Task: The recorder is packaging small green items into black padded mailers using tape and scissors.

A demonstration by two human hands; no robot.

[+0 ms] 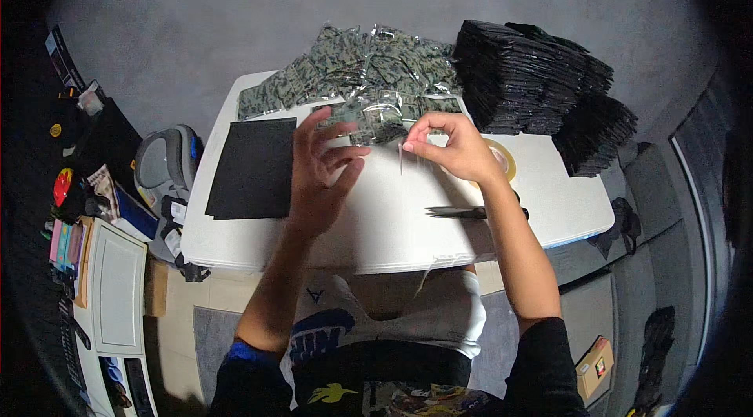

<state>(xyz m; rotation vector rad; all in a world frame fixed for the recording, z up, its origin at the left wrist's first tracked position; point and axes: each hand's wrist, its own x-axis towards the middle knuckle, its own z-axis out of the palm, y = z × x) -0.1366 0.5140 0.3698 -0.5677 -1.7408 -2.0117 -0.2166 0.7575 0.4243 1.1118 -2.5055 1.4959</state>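
Observation:
My right hand (pixel 451 149) is closed in a pinch above the white table (pixel 376 233). A thin, pale, narrow strip (pixel 401 161) hangs from its fingertips, perhaps clear tape. Facing it, my left hand (pixel 318 182) is open, its fingers spread and slightly blurred, holding nothing. Left of that hand lies a flat stack of black sheets (pixel 249 170). Beyond both hands are several camouflage-patterned packets (pixel 337 64) in shiny clear wrapping. A roll of yellowish tape (pixel 506 158) is partly hidden behind my right forearm. Scissors (pixel 455 212) lie nearer me, their handles partly covered by that arm.
Tall piles of black plastic-wrapped packets (pixel 525 76) stand at the table's far right. A grey chair (pixel 165 162) is by the left edge, near a white cabinet (pixel 118 287). On the right is a grey sofa (pixel 659 221), with a small cardboard box (pixel 594 367) lower down.

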